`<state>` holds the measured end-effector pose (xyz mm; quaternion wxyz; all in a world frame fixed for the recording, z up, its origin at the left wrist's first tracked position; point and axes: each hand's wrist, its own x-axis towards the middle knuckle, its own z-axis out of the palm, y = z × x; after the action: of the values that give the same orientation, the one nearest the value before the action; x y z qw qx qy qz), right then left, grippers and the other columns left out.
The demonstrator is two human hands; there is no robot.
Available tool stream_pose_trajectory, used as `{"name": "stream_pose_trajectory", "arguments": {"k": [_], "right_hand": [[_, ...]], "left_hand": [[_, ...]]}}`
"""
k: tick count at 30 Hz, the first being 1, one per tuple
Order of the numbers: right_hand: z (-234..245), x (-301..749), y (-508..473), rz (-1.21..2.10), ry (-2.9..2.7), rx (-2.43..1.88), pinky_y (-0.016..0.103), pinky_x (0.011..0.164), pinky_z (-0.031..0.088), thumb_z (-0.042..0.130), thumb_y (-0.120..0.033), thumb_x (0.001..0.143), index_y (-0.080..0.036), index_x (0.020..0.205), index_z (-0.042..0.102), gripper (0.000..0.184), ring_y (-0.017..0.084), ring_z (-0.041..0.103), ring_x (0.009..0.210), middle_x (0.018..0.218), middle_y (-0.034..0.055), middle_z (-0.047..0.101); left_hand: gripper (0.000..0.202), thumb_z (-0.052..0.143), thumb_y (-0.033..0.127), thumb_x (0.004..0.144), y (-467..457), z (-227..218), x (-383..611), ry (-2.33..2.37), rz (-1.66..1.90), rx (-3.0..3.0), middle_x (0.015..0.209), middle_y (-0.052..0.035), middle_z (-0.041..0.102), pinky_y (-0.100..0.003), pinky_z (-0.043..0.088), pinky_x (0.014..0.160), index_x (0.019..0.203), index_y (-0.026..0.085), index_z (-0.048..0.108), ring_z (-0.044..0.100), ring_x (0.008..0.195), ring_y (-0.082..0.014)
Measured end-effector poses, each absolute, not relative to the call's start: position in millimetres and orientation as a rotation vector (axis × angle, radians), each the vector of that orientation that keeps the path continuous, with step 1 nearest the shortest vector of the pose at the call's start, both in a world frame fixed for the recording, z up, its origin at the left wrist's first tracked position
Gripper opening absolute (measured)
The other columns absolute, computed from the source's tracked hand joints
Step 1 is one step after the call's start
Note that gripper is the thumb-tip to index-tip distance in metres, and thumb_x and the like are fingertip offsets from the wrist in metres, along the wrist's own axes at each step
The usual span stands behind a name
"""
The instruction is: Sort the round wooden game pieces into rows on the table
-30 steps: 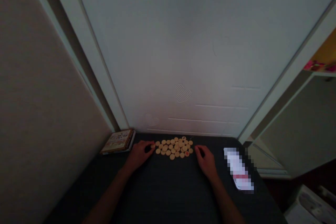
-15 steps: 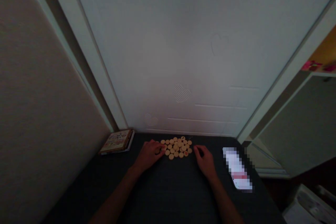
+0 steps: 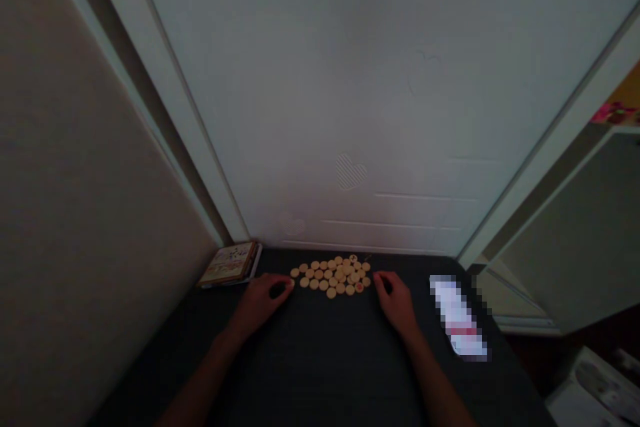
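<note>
Several round tan discs (image 3: 333,275) lie in a flat cluster on a dark tabletop (image 3: 320,360), close to the wall. One disc near the right side carries a red mark (image 3: 359,287). My left hand (image 3: 263,300) rests just left of the cluster, fingers curled, with its fingertips by the leftmost discs. My right hand (image 3: 396,299) rests just right of the cluster, fingers bent loosely toward the nearest discs. The dim light hides whether either hand pinches a disc.
A flat printed box (image 3: 229,265) lies at the table's back left corner. A blurred white object (image 3: 459,317) lies at the right edge. A pale wall panel (image 3: 350,113) stands directly behind the table. A padded panel (image 3: 75,213) closes the left side.
My left hand pushed right into the cluster half a second ago, then drew back to the left edge. The right hand stays where it was. The view shifted slightly.
</note>
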<state>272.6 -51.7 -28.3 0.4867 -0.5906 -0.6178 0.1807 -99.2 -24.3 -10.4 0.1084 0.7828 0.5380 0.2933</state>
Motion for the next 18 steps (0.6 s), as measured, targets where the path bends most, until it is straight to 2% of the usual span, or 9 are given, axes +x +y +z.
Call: {"name": "stream_pose_trajectory", "arguments": {"k": [5, 9, 18], "right_hand": [[-29, 272, -51, 0.438, -1.5, -1.441, 0.037, 0.082, 0.054, 0.053, -0.049, 0.095, -0.021, 0.1, 0.074, 0.035, 0.024, 0.069, 0.09, 0.097, 0.0088, 0.074], [-29, 272, -51, 0.43, -1.489, -1.444, 0.037, 0.082, 0.054, 0.054, -0.05, 0.094, -0.021, 0.1, 0.074, 0.035, 0.024, 0.069, 0.089, 0.097, 0.0086, 0.075], [-25, 271, -52, 0.409, -1.489, -1.445, 0.035, 0.08, 0.054, 0.052, -0.05, 0.095, -0.021, 0.097, 0.075, 0.037, 0.023, 0.07, 0.087, 0.094, 0.0082, 0.075]], "left_hand": [[0.02, 0.063, 0.038, 0.09, -27, -15, -89, 1.51, 0.893, 2.343, 0.109, -0.004, 0.074, -0.04, 0.052, 0.092, 0.105, 0.027, 0.072, 0.068, 0.101, -0.0232], [0.021, 0.062, 0.039, 0.091, -26, 2, -66, 1.478, 0.962, 2.406, 0.117, -0.0044, 0.071, -0.042, 0.05, 0.095, 0.107, 0.028, 0.07, 0.065, 0.109, -0.0239], [0.026, 0.063, 0.032, 0.088, 17, 11, 9, 1.406, 0.872, 2.477, 0.118, -0.0029, 0.072, -0.04, 0.046, 0.098, 0.113, 0.028, 0.07, 0.064, 0.11, -0.0242]]}}
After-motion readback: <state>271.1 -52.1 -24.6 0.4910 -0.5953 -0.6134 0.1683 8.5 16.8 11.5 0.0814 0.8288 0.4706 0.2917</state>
